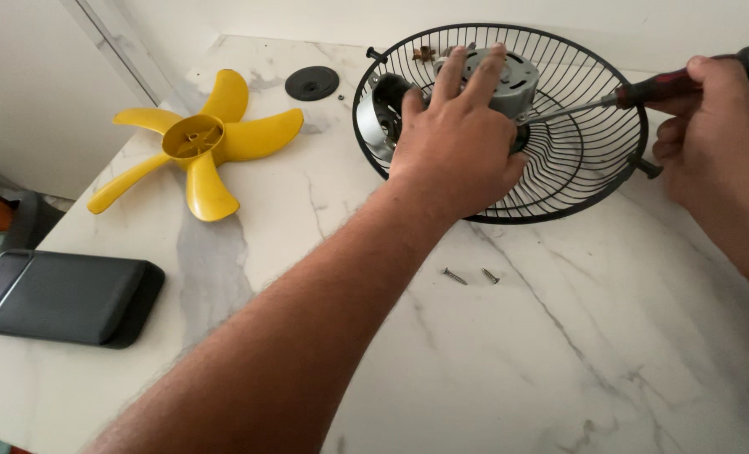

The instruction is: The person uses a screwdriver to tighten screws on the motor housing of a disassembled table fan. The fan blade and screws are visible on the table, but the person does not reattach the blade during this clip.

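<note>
Head view: left hand (458,143) grips grey metal fan motor (509,80) against black wire guard (593,168); right hand (711,134) closed around red-handled screwdriver (643,91), tip at motor.

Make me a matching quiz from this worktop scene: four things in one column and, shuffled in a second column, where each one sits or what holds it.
Things:
1. yellow fan blade
2. screwdriver
3. two loose screws
4. grey motor

Places:
A. under the left hand, against the black wire guard
B. on the marble in front of the guard
C. lying flat, far left of the guard
D. gripped in the right hand

Pairs: 1-C, 2-D, 3-B, 4-A
</note>
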